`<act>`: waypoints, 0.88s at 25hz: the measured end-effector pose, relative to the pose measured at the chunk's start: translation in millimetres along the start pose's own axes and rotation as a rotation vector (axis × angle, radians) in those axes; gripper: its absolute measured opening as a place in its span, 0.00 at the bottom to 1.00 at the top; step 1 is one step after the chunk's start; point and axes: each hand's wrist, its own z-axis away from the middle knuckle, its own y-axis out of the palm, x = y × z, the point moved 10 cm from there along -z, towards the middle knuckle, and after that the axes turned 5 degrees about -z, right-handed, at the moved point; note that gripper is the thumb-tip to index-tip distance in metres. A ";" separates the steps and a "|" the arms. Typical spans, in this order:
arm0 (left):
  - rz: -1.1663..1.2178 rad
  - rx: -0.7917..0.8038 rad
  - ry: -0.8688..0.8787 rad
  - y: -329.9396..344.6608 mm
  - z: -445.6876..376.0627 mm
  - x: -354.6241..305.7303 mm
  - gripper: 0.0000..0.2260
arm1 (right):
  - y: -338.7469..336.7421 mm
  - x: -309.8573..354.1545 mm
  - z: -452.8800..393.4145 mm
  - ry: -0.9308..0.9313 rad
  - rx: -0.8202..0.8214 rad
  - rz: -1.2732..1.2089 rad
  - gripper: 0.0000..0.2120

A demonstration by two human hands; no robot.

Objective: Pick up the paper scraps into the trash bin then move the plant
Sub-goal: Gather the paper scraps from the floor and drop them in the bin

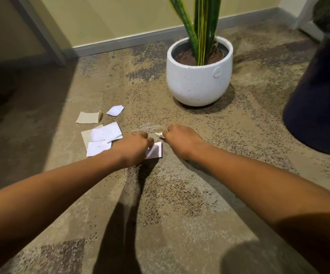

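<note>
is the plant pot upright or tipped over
Upright. The white pot sits flat on the carpet, rim level, soil inside, leaves rising straight up.

Unreadable embossed round badge (pixel 217 72) on white pot (pixel 197 84); no legible text.

Mottled brown carpet (pixel 160 194), yellow wall (pixel 120 16), grey skirting (pixel 130 41)

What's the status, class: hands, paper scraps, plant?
Right hand pinches a small scrap; left hand on a white scrap. More paper scraps lie on the carpet. Plant unmoved; trash bin right, path open.
</note>
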 end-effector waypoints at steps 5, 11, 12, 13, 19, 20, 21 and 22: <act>0.239 0.065 -0.104 3.5 -2.0 4.3 0.28 | -29.1 -45.8 10.2 0.273 -0.016 -0.377 0.13; 0.399 0.156 -0.223 15.3 -3.6 7.3 0.28 | -62.5 -75.3 20.4 0.315 -0.083 -0.486 0.14; 0.373 0.167 -0.227 14.3 -4.5 8.3 0.28 | -64.9 -78.4 21.5 0.319 -0.092 -0.501 0.14; 0.326 0.175 -0.219 12.3 -5.7 8.3 0.28 | -65.4 -81.0 22.4 0.323 -0.094 -0.520 0.14; 0.393 0.151 -0.180 -16.6 -9.1 5.6 0.13 | -82.2 -94.3 28.4 0.340 -0.130 -0.615 0.15; 0.450 0.113 -0.188 -30.0 -7.6 4.5 0.14 | -89.9 -96.0 30.5 0.335 -0.138 -0.625 0.15; 0.501 0.060 -0.203 -47.2 -7.3 3.2 0.15 | -100.9 -97.5 33.7 0.329 -0.154 -0.627 0.14; 0.557 -0.002 -0.219 -66.7 -6.7 1.6 0.15 | -115.0 -98.7 37.0 0.321 -0.180 -0.617 0.14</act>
